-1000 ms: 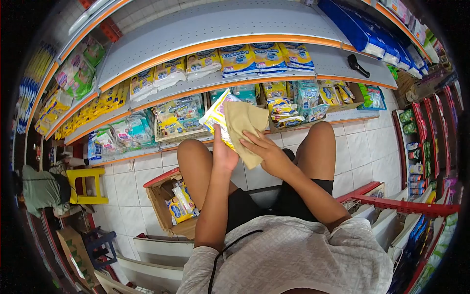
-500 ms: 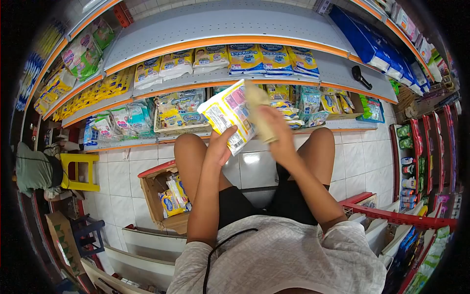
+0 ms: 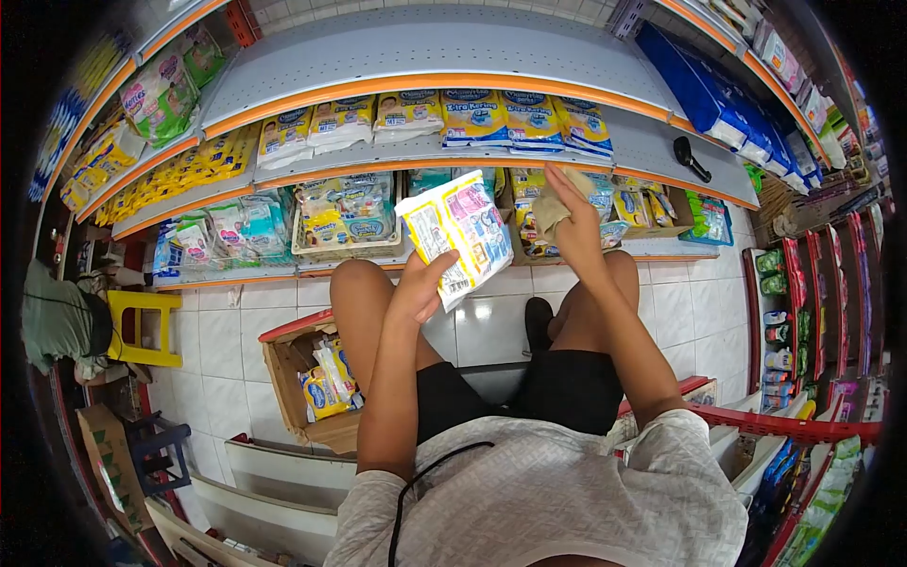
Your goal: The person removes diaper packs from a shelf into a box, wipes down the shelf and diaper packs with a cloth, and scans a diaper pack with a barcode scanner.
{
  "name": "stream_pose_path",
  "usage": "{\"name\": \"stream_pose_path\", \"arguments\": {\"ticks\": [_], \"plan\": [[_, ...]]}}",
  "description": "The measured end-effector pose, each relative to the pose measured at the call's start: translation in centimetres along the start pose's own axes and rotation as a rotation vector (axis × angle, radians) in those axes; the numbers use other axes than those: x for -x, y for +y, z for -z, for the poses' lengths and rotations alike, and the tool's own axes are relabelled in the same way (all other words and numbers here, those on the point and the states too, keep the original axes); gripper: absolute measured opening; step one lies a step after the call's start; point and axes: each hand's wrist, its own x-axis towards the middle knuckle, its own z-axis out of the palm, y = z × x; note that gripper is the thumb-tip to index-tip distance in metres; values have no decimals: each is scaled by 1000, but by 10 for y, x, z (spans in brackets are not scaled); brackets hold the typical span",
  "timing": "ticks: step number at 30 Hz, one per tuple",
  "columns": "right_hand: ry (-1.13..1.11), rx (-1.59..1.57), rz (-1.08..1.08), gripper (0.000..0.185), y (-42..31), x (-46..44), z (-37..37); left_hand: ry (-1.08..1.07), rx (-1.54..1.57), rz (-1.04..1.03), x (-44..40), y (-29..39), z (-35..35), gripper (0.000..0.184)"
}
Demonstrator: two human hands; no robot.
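Observation:
My left hand (image 3: 419, 287) is closed on the lower left edge of a white and yellow diaper pack (image 3: 465, 231), its printed back turned up toward me. The pack is tilted above my knees, in front of the lower shelf. To its right, my right hand (image 3: 581, 227) grips a beige cloth (image 3: 550, 214), apart from the pack. Part of the cloth is hidden behind the fingers. Beside my left leg stands a cardboard box (image 3: 283, 378) holding several yellow and white diaper packs (image 3: 326, 390).
Diaper packs (image 3: 472, 118) line the middle shelf ahead. A basket (image 3: 350, 250) of packs stands on the lowest shelf. A black handheld object (image 3: 692, 159) lies at right. A yellow stool (image 3: 142, 328) and a person (image 3: 59, 317) are at left; red racks (image 3: 784, 427) stand at right.
My right hand has moved right and slightly up with the cloth, away from the diaper pack. My left hand still holds the pack, now shifted slightly right and lower.

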Motion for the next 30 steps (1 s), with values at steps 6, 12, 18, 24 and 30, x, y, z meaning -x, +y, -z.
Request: {"name": "stream_pose_path", "arguments": {"ticks": [6, 12, 18, 24, 30], "plan": [[-373, 116, 421, 63, -42, 23, -41, -18, -90, 94, -3, -10, -2, 44], [-386, 269, 635, 54, 0, 5, -37, -44, -53, 147, 1, -5, 5, 42], [-240, 174, 198, 46, 27, -13, -2, 2, 134, 20, 8, 14, 10, 45], [-150, -47, 264, 49, -50, 2, -25, 51, -111, 112, -2, 2, 3, 39], [-423, 267, 682, 45, -43, 8, -51, -73, 20, 19, 6, 1, 8, 39]]}}
